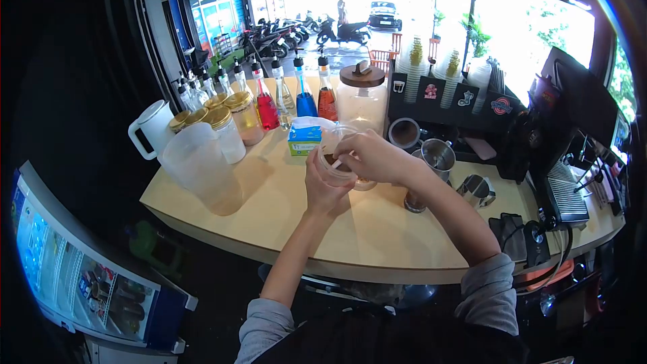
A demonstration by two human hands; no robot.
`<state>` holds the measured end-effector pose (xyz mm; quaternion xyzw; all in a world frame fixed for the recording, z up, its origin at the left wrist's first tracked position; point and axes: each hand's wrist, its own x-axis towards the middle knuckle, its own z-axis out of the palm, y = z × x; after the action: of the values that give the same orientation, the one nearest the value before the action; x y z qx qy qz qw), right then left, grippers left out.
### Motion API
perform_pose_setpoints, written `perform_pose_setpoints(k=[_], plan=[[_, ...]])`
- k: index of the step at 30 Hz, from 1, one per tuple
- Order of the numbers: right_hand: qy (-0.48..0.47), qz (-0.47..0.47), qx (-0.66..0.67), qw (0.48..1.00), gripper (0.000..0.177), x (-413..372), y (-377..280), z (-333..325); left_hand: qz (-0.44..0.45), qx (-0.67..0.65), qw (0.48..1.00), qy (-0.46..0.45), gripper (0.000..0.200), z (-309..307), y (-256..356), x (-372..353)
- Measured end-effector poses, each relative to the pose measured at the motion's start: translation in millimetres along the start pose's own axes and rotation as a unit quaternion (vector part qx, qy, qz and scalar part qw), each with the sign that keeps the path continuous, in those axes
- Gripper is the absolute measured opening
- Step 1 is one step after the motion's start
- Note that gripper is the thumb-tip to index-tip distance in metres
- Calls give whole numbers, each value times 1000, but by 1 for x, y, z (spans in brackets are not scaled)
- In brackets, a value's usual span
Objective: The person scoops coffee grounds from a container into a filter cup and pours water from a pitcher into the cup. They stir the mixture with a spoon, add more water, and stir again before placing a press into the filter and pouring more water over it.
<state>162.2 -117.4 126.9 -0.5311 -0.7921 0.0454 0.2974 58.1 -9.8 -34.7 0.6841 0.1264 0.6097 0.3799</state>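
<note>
Curled around the side of a clear plastic tub (336,175), the fingers of the left hand (326,191) held it up over the front part of the pale counter (283,229), its open mouth tilted toward the person. The right hand (364,156) reached over the rim from the other side, with thumb and fingers drawn together inside the opening on a small pale piece, too small to identify. Something brown lay inside the tub. Just behind the hands stood a blue and green box (304,140), and behind it, slightly to the right, a big jar (350,102) with a wooden lid. Pump bottles ran along the back of the counter, among them a red bottle (267,109), a blue bottle (306,102) and an orange bottle (327,101). Farther left were gold-lidded jars (231,143), a large frosted jug (192,162) and a white pitcher (154,129). On the right stood a metal cup (439,156) and, nearer the person, a metal jug (474,191), with a black rack (439,102) of stacked cups behind them. A lit fridge (87,276) stood below the counter at the left, while motorbikes (273,42) and a dark car (385,15) showed outside.
</note>
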Motion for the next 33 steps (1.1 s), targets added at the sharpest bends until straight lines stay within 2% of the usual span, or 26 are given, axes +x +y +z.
perform_pose_setpoints(k=[2, 4, 6, 7, 9, 12, 14, 17, 19, 20, 22, 29, 33], plan=[[-31, 33, -17, 999, 16, -1, 6, 8, 22, 34, 999, -4, 103, 1, -3, -2], [-75, 12, -75, 994, 22, -3, 13, 20, 40, 71, 997, -8, 103, -2, -8, -6], [-89, 48, -99, 990, 20, -3, 28, 42, 136, 174, 975, -16, 102, -5, -13, -8], [-101, 81, -127, 983, 18, -3, 26, 47, 131, 174, 976, -21, 102, -7, -12, -8], [-112, 88, -154, 978, 18, -5, 24, 51, 190, 212, 958, -16, 110, -7, -8, -8], [-140, 116, -202, 962, 18, -3, 5, 48, 218, 220, 950, -32, 113, -8, -13, -10], [-156, 142, -221, 952, 17, -3, 0, 50, 227, 200, 953, -31, 108, -7, -8, -12], [-136, 112, -222, 959, 17, -6, 0, 55, 239, 186, 953, -21, 104, -6, -2, -14], [-36, 25, -217, 975, 22, -13, 1, 58, 239, 192, 952, -15, 105, -7, 4, -15], [-38, 27, -217, 975, 22, -16, -1, 58, 255, 204, 945, -15, 109, -8, 8, -13], [-15, -2, -291, 957, 17, -22, -5, 55, 270, 214, 938, -16, 114, -8, 10, -11], [11, 1, -282, 959, 14, -29, -5, 58, 286, 194, 938, -6, 110, -5, 9, -14], [-9, 7, -290, 957, 13, -32, -9, 54, 288, 198, 937, -8, 110, -4, 9, -15]])
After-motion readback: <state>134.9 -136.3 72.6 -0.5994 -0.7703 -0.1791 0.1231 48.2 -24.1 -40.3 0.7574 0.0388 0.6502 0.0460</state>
